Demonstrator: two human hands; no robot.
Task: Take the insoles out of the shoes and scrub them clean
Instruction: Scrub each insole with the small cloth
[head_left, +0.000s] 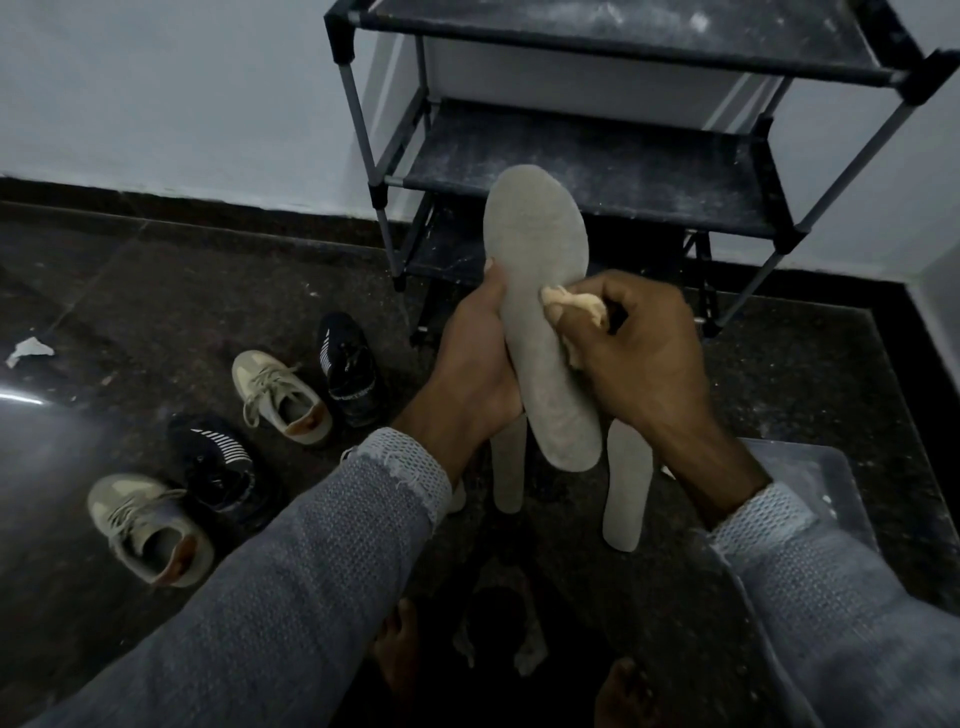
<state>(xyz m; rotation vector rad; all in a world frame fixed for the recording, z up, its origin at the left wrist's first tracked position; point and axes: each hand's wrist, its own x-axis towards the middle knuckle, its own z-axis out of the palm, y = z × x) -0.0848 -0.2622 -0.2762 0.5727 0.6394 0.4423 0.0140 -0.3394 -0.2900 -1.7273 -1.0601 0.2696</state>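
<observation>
Both hands are busy at the centre of the frame: the left hand (475, 364) wraps its fingers round the edge of a pale grey, flat, felt-like insole (540, 312), while the right hand (639, 353) pinches a crumpled cream cloth (576, 306) against its face. That insole stands nearly upright in the picture, rounded toe towards the top of the frame, heel down. Two more grey insoles lie on the dark speckled stone floor (156, 291) just below the hands, one (511, 467) under the left wrist, one (626, 488) to its right, both lengthwise up the frame. At lower left sit four shoes: two beige laced trainers (283, 397) (150, 525) and two black knit trainers (348, 369) (218, 465) with white stripes. A dusty black metal-framed shoe rack (597, 171) fills the upper right.
</observation>
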